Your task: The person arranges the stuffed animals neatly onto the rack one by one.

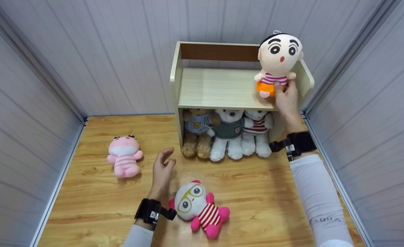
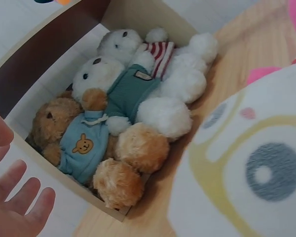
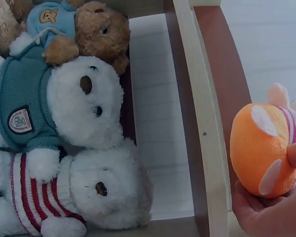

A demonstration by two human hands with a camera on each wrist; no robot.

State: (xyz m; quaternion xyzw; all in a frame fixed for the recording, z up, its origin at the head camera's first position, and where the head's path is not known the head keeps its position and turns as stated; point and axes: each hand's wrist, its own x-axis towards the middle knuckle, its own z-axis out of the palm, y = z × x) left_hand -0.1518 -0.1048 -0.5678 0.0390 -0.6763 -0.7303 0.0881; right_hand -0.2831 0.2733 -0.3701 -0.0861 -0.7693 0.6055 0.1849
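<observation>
My right hand grips a plush doll with a big round head, striped shirt and orange shorts, holding it upright over the right end of the shelf unit's upper board. In the right wrist view the thumb lies on the orange shorts and the fingers pass beneath. My left hand holds nothing, its fingers loosely bent, above the floor before the unit's left side. Close to the left wrist a plush panda with yellow-green glasses and a red-striped body lies face up.
Below the board sit a brown bear, a white bear in a green sweater and a white plush in red stripes. A pink plush lies on the floor at left. Grey panel walls enclose the space.
</observation>
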